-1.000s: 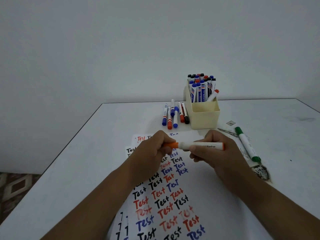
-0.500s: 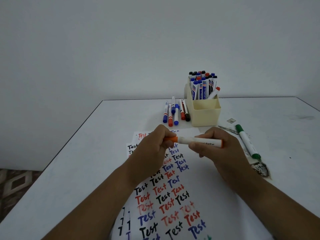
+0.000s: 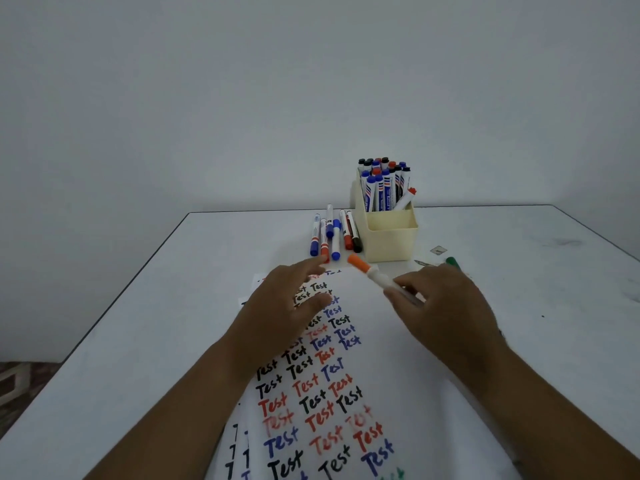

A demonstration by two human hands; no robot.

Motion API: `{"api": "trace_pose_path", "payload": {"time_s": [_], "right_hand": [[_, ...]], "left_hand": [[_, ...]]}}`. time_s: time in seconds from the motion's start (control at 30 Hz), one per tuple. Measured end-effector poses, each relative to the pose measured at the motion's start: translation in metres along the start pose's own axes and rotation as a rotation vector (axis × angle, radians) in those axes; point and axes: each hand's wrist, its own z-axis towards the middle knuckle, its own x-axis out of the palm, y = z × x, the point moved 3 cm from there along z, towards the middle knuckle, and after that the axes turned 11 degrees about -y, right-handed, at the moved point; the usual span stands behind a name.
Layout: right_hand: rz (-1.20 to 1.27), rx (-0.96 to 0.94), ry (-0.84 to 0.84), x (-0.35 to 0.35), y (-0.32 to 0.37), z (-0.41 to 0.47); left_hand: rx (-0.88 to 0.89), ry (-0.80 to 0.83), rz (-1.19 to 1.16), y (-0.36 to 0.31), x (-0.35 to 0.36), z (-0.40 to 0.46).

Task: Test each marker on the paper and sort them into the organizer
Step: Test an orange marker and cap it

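Observation:
My right hand (image 3: 446, 306) grips a white marker with an orange cap (image 3: 367, 270), its capped end pointing up and left toward the organizer. My left hand (image 3: 280, 306) hovers over the paper (image 3: 398, 358) with fingers spread and nothing in it. The paper carries rows of "Test" written in black, red and blue. The cream organizer (image 3: 391, 237) stands at the back, its rear compartment packed with several upright markers (image 3: 382, 183); the front compartment looks empty. Several loose markers (image 3: 334, 233) lie in a row left of the organizer.
A green marker (image 3: 452, 262) lies right of the organizer, partly hidden behind my right hand. A small grey scrap (image 3: 438, 250) sits near it. The white table's left edge (image 3: 138, 282) runs diagonally, with patterned floor beyond.
My left hand has let go of the marker's orange cap and opened. The right hand has swung the marker so the capped end points up and away.

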Motion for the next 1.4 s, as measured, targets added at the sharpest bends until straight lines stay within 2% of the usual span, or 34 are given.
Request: {"api": "trace_pose_path", "payload": {"time_s": [0.13,0.27,0.53,0.7,0.83,0.97,1.07,1.4], "right_hand": [[-0.142,0.346,-0.074,-0.017,-0.034,0.001],[-0.191,0.564,-0.039,-0.021,-0.061,0.0],[-0.264,0.619,0.036,-0.011,-0.076,-0.004],[-0.288,0.588,0.051,-0.009,-0.079,-0.006],[-0.147,0.379,0.047,-0.003,-0.053,-0.005],[0.02,0.19,0.219,0.01,-0.029,-0.008],[0.076,0.159,0.304,0.016,-0.022,-0.011],[-0.014,0.004,0.34,0.039,0.012,0.028]], "left_hand": [[0.032,0.009,0.19,0.009,-0.001,0.003],[-0.018,0.087,0.333,0.02,0.002,0.003],[-0.097,0.23,0.425,0.037,0.011,0.011],[-0.09,0.22,0.485,0.039,0.01,0.015],[-0.061,0.203,0.548,0.037,0.009,0.019],[-0.052,0.186,0.566,0.037,0.007,0.021],[-0.062,0.186,0.561,0.039,0.004,0.022],[-0.09,0.21,0.508,0.046,0.0,0.029]]}}
